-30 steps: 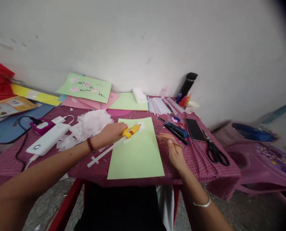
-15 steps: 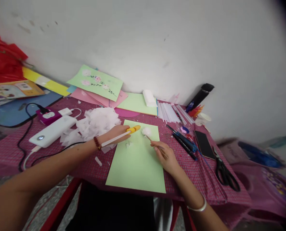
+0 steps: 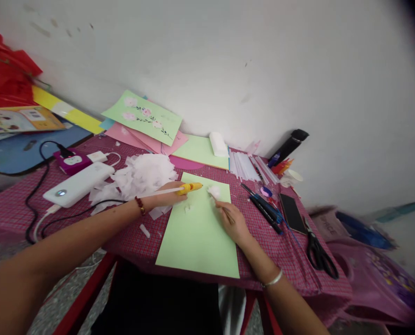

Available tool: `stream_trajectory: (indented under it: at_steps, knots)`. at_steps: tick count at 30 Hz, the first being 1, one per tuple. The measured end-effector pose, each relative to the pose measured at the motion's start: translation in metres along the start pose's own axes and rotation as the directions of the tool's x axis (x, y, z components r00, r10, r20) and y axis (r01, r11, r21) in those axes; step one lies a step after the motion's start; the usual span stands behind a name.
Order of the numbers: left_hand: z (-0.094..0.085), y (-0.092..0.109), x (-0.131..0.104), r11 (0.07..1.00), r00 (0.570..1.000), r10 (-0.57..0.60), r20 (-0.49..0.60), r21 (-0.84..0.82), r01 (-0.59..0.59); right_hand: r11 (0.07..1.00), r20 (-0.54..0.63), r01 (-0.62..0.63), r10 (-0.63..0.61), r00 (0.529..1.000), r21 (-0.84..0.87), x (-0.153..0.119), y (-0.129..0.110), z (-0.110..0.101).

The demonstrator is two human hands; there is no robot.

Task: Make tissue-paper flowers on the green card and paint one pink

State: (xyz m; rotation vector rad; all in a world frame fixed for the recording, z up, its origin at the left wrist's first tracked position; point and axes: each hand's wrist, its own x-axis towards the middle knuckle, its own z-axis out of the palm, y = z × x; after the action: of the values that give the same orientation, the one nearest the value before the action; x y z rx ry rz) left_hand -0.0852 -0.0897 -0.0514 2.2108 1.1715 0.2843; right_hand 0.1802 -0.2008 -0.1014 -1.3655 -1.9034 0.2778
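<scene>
My left hand (image 3: 167, 195) is closed round a yellow glue gun (image 3: 190, 187) with a white stick running back from it; its tip points right, just left of a white paper tuft. My right hand (image 3: 233, 223) pinches a thin brown stick (image 3: 226, 213). The stick's far end meets the white tuft (image 3: 214, 190) near the top of a light green sheet (image 3: 200, 237). A small white scrap (image 3: 188, 209) lies on the sheet beneath the glue gun.
A heap of white paper pieces (image 3: 148, 172) and a white power bank (image 3: 78, 184) are at left. Pens (image 3: 266, 214), a phone (image 3: 293, 213) and black scissors (image 3: 319, 256) lie at right. Behind are a flower-decorated sheet (image 3: 144, 116) and white sticks (image 3: 244, 166).
The camera view has shifted slightly. The glue gun in my left hand is tilted closer to level, and my right hand has moved a little with the stick still at the tuft.
</scene>
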Motion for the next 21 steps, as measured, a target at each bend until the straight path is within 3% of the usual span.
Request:
stream_trajectory:
  at_steps: [3, 7, 10, 12, 21]
  knots:
    - [-0.002, 0.001, -0.002, 1.000, 0.999, -0.025, -0.028, 0.009, 0.025, 0.971, -0.066, -0.148, 0.163, 0.984, 0.189, 0.001, 0.001, 0.001]
    - [-0.014, 0.004, -0.002, 0.986, 0.983, 0.153, 0.104, 0.047, -0.158, 0.899, -0.045, -0.263, 0.297, 0.954, 0.351, 0.007, -0.001, -0.004]
    - [-0.023, 0.009, 0.002, 0.955, 0.937, 0.267, 0.223, 0.065, -0.288, 0.875, -0.026, -0.286, 0.321, 0.947, 0.390, 0.010, -0.002, -0.008]
    - [-0.025, 0.013, 0.007, 0.947, 0.925, 0.280, 0.256, 0.086, -0.310, 0.869, -0.021, -0.290, 0.326, 0.945, 0.402, 0.011, -0.003, -0.009]
    - [-0.015, 0.016, 0.019, 0.958, 0.939, 0.240, 0.246, 0.098, -0.270, 0.863, -0.029, -0.279, 0.320, 0.947, 0.420, 0.011, -0.001, -0.007]
